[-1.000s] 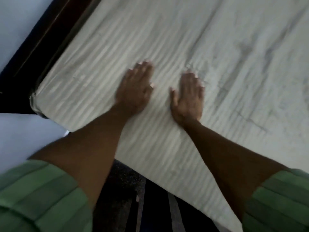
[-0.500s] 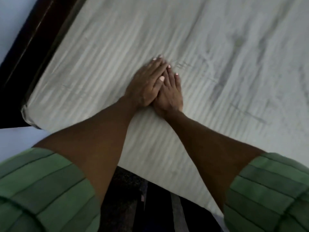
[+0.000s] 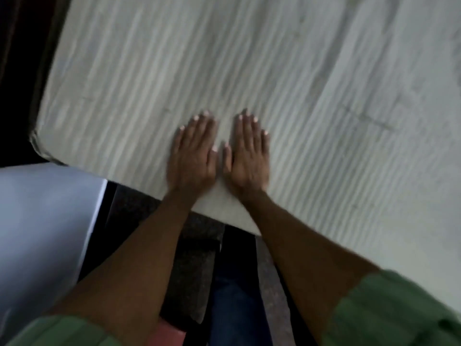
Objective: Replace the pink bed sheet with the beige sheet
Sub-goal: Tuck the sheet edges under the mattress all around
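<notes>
1. Dark bed frame (image 3: 15,71) borders the mattress on its far-left side; pale floor (image 3: 37,221) lies beside the near-left mattress corner (image 3: 37,138). All positions below refer to that corner.
2. Beige sheet (image 3: 249,58) covers the whole visible mattress top, from the corner outward to the right and away from the person.
3. Change: half a second ago the hands overlapped, the left on top of the right. Now they lie side by side, thumbs almost touching, and sit closer to the near edge.
4. Meaning, as a judgement: this is a smoothing stroke, so the beige sheet is already laid and the task is near its finish.
5. Left hand (image 3: 193,156): flat, fingers straight, pressing the sheet, gripping nothing.
6. Right hand (image 3: 249,156): the same, just right of the left hand.
7. Orientation: the sheet's fine ribs run from the near edge away toward the far side. Its long axis cannot be told, since the far ends lie out of view.
8. A pink patch (image 3: 166,333) shows low on the floor side; whether it is the pink sheet cannot be told.
</notes>
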The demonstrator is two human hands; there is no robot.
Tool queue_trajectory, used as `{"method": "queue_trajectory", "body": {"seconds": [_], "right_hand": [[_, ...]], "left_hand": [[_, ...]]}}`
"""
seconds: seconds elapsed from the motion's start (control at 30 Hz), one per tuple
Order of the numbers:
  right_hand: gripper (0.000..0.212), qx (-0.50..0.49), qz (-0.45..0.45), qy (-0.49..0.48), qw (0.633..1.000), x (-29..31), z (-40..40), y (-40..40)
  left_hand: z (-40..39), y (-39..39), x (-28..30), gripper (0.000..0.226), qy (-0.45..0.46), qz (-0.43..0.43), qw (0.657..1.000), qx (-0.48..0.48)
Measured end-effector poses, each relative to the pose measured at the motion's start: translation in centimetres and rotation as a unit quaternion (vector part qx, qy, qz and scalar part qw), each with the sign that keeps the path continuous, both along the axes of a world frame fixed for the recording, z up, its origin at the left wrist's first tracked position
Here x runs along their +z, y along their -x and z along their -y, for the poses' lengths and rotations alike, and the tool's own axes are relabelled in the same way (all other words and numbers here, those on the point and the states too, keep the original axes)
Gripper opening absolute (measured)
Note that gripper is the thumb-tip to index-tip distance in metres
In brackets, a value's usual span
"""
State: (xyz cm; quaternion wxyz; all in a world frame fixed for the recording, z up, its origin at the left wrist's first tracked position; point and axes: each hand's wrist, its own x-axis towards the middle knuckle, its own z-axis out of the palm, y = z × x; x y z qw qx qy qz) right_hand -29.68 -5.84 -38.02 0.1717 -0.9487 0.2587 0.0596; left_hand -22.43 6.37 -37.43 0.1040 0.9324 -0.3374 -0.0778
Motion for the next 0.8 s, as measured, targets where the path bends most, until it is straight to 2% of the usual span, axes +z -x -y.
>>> {"method": "queue_trajectory", "body": {"seconds": [0.1, 0.17, 0.2, 0.23, 0.27, 0.3, 0.37, 0.4, 0.43, 0.5, 0.57, 0.67, 0.7, 0.73, 0.8], "right_hand": [[0.067, -0.089, -0.024, 0.035, 0.995, 0.7, 4.2, 2.2], [0.067, -0.196, -0.045, 0.059, 0.978, 0.7, 7.0, 4.8], [0.067, -0.247, -0.046, 0.066, 0.966, 0.8, 7.7, 6.1], [0.065, -0.272, -0.038, 0.069, 0.959, 0.9, 7.7, 6.9], [0.064, -0.254, -0.022, 0.056, 0.965, 1.0, 7.2, 7.1], [0.063, -0.196, 0.001, 0.029, 0.98, 1.0, 6.5, 6.6], [0.067, -0.01, 0.001, -0.012, 1.0, 0.9, 5.2, 5.9], [0.071, 0.06, -0.015, 0.003, 0.998, 0.6, 5.4, 5.7], [0.072, 0.086, -0.02, 0.01, 0.996, 0.5, 6.6, 5.7], [0.068, 0.018, -0.021, 0.022, 0.999, 0.4, 9.9, 7.1], [0.066, -0.115, -0.031, 0.066, 0.991, 0.4, 13.8, 9.9], [0.07, -0.305, -0.057, 0.082, 0.947, 0.8, 17.9, 13.6], [0.07, -0.34, -0.052, 0.083, 0.935, 0.9, 18.4, 13.5], [0.069, -0.342, -0.044, 0.085, 0.935, 0.9, 18.3, 12.7], [0.066, -0.249, 0.014, 0.059, 0.967, 0.9, 17.7, 9.2]], "left_hand": [[-0.6, -1.0, 1.1, 0.06, -0.051, 0.025, 0.992, 0.113], [0.1, -0.9, 1.5, 0.059, -0.041, 0.029, 0.971, 0.235], [0.8, -0.7, 1.7, 0.058, -0.012, 0.02, 0.966, 0.259], [1.7, -0.3, 2.0, 0.057, 0.033, 0.0, 0.97, 0.24], [3.1, 0.3, 2.3, 0.055, 0.085, -0.03, 0.98, 0.175], [4.7, 1.1, 2.7, 0.055, 0.134, -0.062, 0.985, 0.086], [8.0, 3.4, 3.1, 0.055, 0.198, -0.123, 0.971, -0.06], [9.4, 4.1, 2.9, 0.056, 0.206, -0.146, 0.963, -0.091], [10.7, 4.6, 2.4, 0.057, 0.204, -0.16, 0.961, -0.094], [11.9, 4.7, 1.2, 0.059, 0.18, -0.151, 0.97, -0.056], [12.5, 4.1, 0.2, 0.058, 0.149, -0.111, 0.982, -0.031], [13.5, 3.5, 0.1, 0.056, 0.124, -0.07, 0.99, -0.022], [14.1, 3.3, 0.2, 0.055, 0.123, -0.066, 0.99, -0.03], [14.7, 3.1, 0.2, 0.054, 0.125, -0.066, 0.989, -0.041], [16.6, 2.7, 0.2, 0.054, 0.138, -0.077, 0.985, -0.063]]}}
